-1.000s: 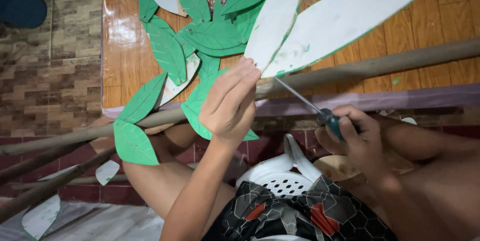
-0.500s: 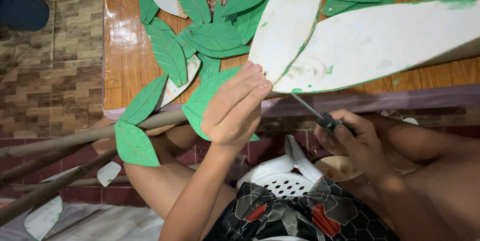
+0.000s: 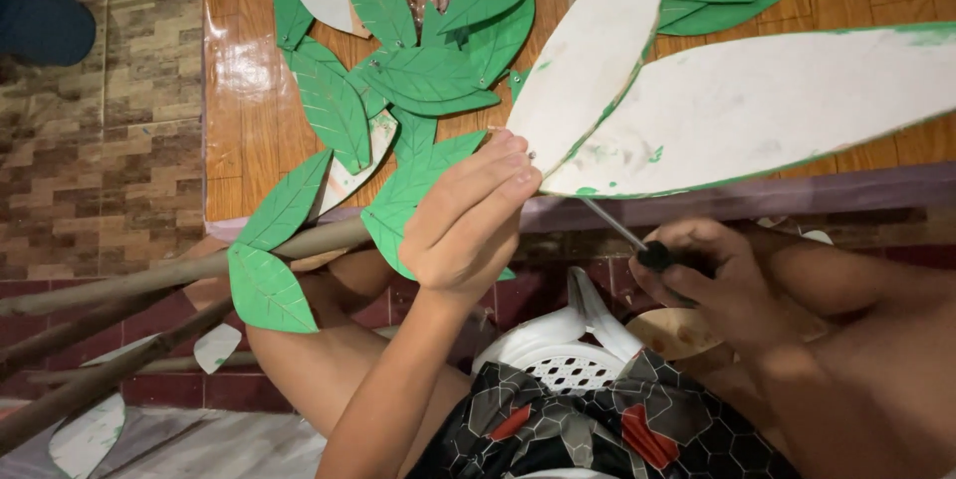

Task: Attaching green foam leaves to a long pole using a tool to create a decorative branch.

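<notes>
Near: white plastic chair (image 3: 558, 340) under the patterned shorts (image 3: 597, 429). Right hand (image 3: 712, 280), fingers closed around a screwdriver (image 3: 637, 245), shaft pointing up-left. Left hand (image 3: 468, 220), fingers pinching the base of two white leaf cutouts (image 3: 737, 111) at the desk (image 3: 239, 140) edge. Farther: green leaf cutouts (image 3: 418, 76) lying on the desk.

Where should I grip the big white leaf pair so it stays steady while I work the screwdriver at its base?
Grip the white leaves at the narrow base where the two blades meet, coming from the left, as the left hand does. The blades fan out wide and would probably flex; the base is slim enough to pinch. That leaves the underside free for the screwdriver in the right hand.
</notes>
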